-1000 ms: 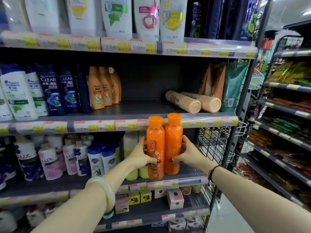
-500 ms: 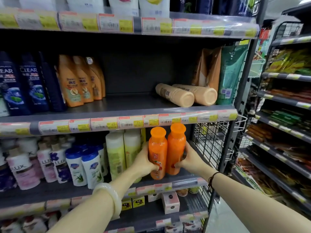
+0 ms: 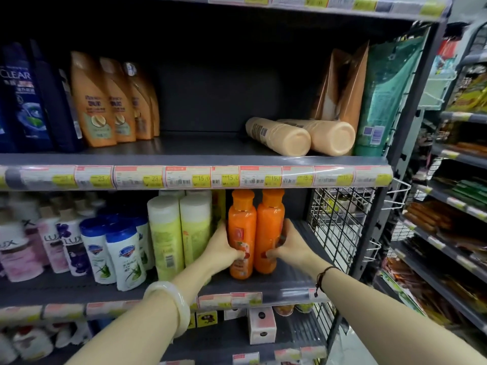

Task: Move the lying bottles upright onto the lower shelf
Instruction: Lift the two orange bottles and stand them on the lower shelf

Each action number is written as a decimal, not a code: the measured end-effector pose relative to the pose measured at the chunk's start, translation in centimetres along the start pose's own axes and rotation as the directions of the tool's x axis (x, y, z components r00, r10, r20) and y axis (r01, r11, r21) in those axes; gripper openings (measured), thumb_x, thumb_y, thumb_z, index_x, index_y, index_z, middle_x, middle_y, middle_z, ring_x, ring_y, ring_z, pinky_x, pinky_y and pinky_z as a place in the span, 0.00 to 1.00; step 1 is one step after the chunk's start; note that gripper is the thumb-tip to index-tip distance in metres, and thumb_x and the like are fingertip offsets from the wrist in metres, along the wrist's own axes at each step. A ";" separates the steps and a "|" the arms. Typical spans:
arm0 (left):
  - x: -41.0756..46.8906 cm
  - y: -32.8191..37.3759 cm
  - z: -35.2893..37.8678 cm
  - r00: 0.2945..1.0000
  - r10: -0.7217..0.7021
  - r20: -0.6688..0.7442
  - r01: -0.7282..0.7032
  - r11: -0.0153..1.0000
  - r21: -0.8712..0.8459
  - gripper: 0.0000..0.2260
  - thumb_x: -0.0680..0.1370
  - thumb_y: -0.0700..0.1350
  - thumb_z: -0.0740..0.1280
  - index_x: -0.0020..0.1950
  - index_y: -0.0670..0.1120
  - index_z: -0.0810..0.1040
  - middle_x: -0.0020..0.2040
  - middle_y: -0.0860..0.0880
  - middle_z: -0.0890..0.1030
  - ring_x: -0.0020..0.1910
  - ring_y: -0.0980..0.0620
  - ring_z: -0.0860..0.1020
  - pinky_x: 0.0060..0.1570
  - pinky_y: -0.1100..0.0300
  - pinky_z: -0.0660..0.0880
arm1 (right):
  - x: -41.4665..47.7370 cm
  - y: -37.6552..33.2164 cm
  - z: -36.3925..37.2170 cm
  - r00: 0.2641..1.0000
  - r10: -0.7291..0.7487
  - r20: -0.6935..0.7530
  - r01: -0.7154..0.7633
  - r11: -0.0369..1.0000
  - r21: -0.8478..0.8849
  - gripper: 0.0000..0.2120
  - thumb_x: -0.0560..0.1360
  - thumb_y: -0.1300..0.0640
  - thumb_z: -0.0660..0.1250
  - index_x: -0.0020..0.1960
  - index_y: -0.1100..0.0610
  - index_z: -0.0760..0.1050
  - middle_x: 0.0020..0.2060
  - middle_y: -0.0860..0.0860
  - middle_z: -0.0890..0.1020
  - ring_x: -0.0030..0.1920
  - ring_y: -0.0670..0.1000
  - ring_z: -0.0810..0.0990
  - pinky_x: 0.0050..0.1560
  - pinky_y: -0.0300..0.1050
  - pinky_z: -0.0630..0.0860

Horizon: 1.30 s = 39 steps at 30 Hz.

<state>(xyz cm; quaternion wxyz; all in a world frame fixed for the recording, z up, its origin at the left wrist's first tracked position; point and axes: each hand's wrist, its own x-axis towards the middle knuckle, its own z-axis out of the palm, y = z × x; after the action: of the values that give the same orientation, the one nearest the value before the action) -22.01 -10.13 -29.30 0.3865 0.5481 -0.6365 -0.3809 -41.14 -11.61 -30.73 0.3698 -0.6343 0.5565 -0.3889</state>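
Note:
Two orange bottles stand upright side by side on the lower shelf (image 3: 284,284), right of the pale green bottles. My left hand (image 3: 224,248) grips the left orange bottle (image 3: 242,225) low on its side. My right hand (image 3: 291,247) grips the right orange bottle (image 3: 270,227) from the right. Both bottle bases rest on the shelf board. On the shelf above, two beige bottles (image 3: 279,137) (image 3: 329,137) lie on their sides, bases toward me.
Pale green bottles (image 3: 181,233), blue-capped white bottles (image 3: 123,254) and pink LUX bottles fill the lower shelf to the left. A wire mesh panel (image 3: 340,222) closes the shelf's right end. Orange-brown bottles (image 3: 110,101) and refill pouches (image 3: 345,83) stand on the upper shelf.
Both hands carried the two orange bottles from in front of the shelf edge inward and down onto the lower shelf. The camera moved closer and lower.

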 end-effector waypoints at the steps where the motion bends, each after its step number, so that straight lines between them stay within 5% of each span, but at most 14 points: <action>1: 0.1 -0.2 0.3 1.000 -0.007 -0.018 0.007 1.000 -0.013 0.35 0.64 0.31 0.75 0.65 0.46 0.64 0.59 0.47 0.76 0.62 0.47 0.74 0.62 0.51 0.71 | 0.3 0.3 0.0 1.000 0.001 0.012 -0.001 1.000 -0.001 0.36 0.58 0.65 0.78 0.58 0.47 0.63 0.52 0.47 0.76 0.54 0.51 0.76 0.56 0.54 0.77; 12: 1.6 -0.6 0.8 0.994 -0.040 -0.101 0.042 0.999 0.020 0.30 0.68 0.31 0.71 0.66 0.46 0.65 0.64 0.44 0.75 0.64 0.46 0.73 0.60 0.53 0.69 | 2.6 1.1 0.6 0.997 -0.010 0.082 0.010 1.000 -0.001 0.37 0.60 0.62 0.78 0.60 0.46 0.62 0.52 0.44 0.75 0.55 0.49 0.74 0.55 0.49 0.75; 17: 1.8 -0.7 1.1 0.990 -0.055 -0.126 0.063 0.996 0.059 0.30 0.69 0.33 0.70 0.67 0.46 0.63 0.65 0.43 0.74 0.65 0.44 0.72 0.65 0.48 0.70 | 2.9 1.0 0.8 0.997 -0.021 0.069 0.021 1.000 0.002 0.39 0.61 0.63 0.77 0.65 0.52 0.62 0.61 0.52 0.75 0.61 0.54 0.74 0.60 0.56 0.74; 30: 1.6 0.8 1.4 0.970 -0.200 -0.141 0.214 0.972 0.094 0.32 0.69 0.33 0.71 0.69 0.45 0.62 0.66 0.42 0.73 0.66 0.42 0.72 0.65 0.46 0.70 | 2.0 0.2 0.3 0.993 0.030 0.116 -0.020 0.996 -0.084 0.37 0.67 0.59 0.75 0.70 0.54 0.60 0.65 0.55 0.74 0.65 0.57 0.72 0.65 0.58 0.71; 39: -0.2 4.0 0.7 0.947 -0.285 -0.147 0.321 0.836 0.445 0.17 0.73 0.41 0.68 0.61 0.39 0.72 0.60 0.40 0.78 0.58 0.41 0.78 0.56 0.52 0.76 | -0.3 -2.4 -2.6 0.991 0.051 0.128 0.004 0.918 -0.398 0.16 0.68 0.55 0.72 0.53 0.57 0.73 0.45 0.50 0.77 0.47 0.50 0.76 0.40 0.39 0.70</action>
<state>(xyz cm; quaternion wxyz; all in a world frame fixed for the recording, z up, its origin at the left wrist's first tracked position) -24.26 -9.49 -26.02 0.2026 0.7319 -0.5992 -0.2535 -42.49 -11.12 -27.52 0.2751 -0.7143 0.6048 -0.2197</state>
